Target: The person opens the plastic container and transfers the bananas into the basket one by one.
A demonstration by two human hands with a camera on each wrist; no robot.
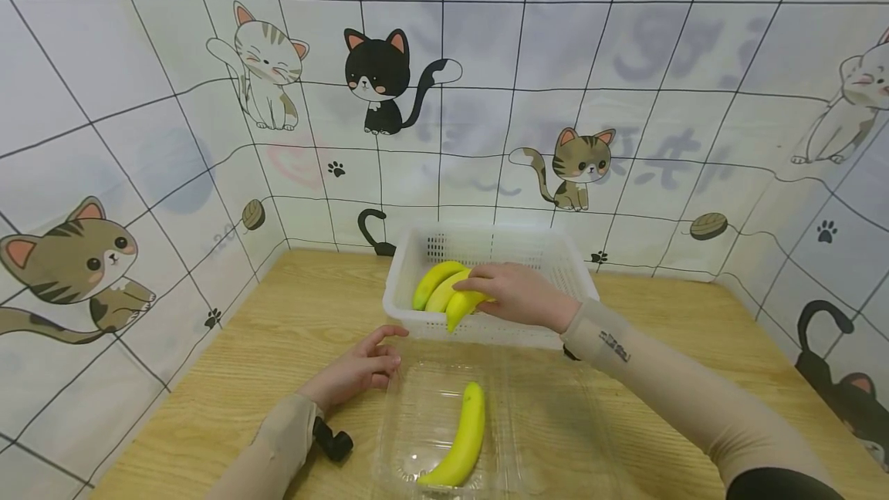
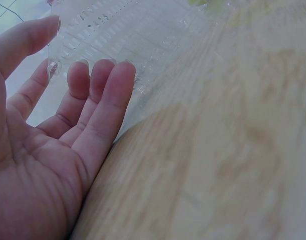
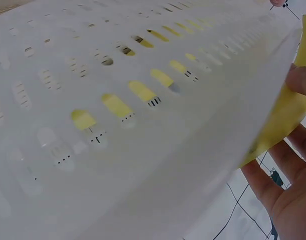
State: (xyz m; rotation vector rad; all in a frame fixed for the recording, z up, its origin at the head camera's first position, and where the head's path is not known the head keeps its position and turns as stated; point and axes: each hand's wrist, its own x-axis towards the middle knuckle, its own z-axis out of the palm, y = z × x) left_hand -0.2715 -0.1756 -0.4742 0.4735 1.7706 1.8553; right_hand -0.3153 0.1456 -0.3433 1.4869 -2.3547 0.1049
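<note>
My right hand (image 1: 521, 295) grips a yellow banana (image 1: 458, 309) over the front rim of a white perforated plastic basket (image 1: 399, 307). In the right wrist view, thumb and fingers lie on either side of that banana (image 3: 280, 120), just beyond the basket's slotted wall (image 3: 142, 165). Two more bananas (image 1: 432, 282) lie inside the basket at its left. Nearer to me, a clear plastic clamshell box (image 1: 410, 415) lies spread flat, with one banana (image 1: 472, 423) in its left half. My left hand (image 1: 354, 373), fingers loosely bent and holding nothing, stays at the box's left edge (image 2: 55, 67).
A wooden table (image 1: 305, 292) carries everything. Behind and at both sides stand walls covered with a cat-print grid sheet (image 1: 479, 114). The basket stands close to the back wall. A black wrist camera mount (image 1: 333, 442) sits on the left sleeve.
</note>
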